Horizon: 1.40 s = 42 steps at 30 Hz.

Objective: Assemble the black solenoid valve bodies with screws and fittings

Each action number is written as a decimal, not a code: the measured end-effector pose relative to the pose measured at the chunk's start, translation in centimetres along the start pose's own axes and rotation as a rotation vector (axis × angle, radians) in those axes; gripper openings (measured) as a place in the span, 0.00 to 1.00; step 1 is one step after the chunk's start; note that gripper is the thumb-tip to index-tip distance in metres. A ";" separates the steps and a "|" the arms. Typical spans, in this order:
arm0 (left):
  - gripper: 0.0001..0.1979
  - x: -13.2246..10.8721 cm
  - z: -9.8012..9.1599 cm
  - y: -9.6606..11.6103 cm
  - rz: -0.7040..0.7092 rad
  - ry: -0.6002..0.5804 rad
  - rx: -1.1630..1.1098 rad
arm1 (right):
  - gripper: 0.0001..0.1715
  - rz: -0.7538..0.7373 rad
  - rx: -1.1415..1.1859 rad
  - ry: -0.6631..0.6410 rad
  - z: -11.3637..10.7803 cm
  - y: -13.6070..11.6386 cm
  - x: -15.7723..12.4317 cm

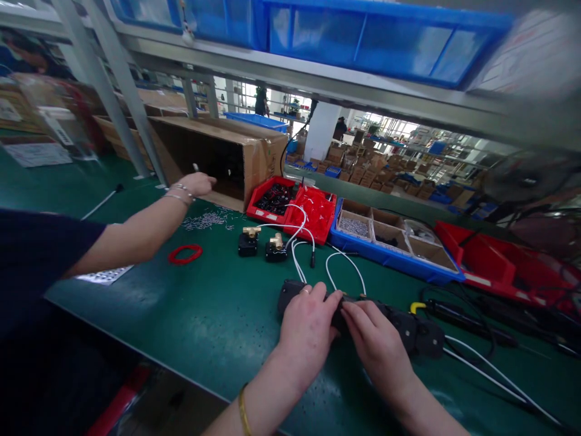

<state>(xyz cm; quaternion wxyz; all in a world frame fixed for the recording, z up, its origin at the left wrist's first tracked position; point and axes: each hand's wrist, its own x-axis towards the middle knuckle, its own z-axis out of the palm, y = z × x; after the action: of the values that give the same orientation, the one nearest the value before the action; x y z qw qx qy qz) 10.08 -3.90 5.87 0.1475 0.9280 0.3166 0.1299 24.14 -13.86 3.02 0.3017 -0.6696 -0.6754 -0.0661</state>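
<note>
In front of me lies a row of black box-shaped units [429, 338] with white cables running from them. My left hand [308, 321] is closed on one black unit, thumb and fingers at its near side and top. Close beside it my right hand [379, 333] has thumb and fingertips pinched together at the same row; whatever is between them is hidden. Behind my hands stand two black units with brass valve fittings [276, 242], a white cable [313, 236] looping past them. A black screwdriver-like tool [472, 324] with a yellow hook-shaped part rests to the right.
A co-worker's arm [136, 239] reaches toward an open cardboard box [267, 157] at left. Small metal pieces [209, 219] and a red wire coil [185, 254] lie on the green table [204, 315]. Red bins [313, 212] and a blue divided tray [394, 260] line the back.
</note>
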 end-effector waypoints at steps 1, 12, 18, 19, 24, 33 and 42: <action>0.34 0.0 0.1 0.0 0.004 0.002 0.001 | 0.17 -0.009 -0.015 0.004 0.0 0.1 -0.2; 0.32 0.2 0.3 -0.2 0.014 -0.020 -0.008 | 0.11 -0.030 -0.043 0.023 0.3 0.3 -0.1; 0.29 0.1 0.7 -0.2 0.018 0.012 0.001 | 0.08 -0.051 -0.037 0.027 0.1 0.0 0.5; 0.29 0.1 0.7 -0.2 0.022 0.010 -0.002 | 0.07 -0.007 0.008 0.011 0.0 0.0 0.6; 0.30 0.2 0.8 -0.4 0.036 0.010 -0.004 | 0.06 0.170 0.093 -0.109 -0.6 -0.2 1.2; 0.28 0.1 0.9 -0.3 0.049 0.054 0.008 | 0.10 0.040 -0.159 -0.137 0.1 -0.7 0.9; 0.31 0.0 0.6 -0.3 0.045 0.020 -0.008 | 0.11 0.016 -0.066 0.039 0.3 -0.3 0.7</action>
<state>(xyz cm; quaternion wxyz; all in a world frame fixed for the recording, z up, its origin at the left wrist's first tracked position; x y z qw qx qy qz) 10.13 -3.75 5.16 0.1451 0.9329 0.2967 0.1434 23.78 -13.13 3.18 0.2932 -0.6833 -0.6614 -0.0988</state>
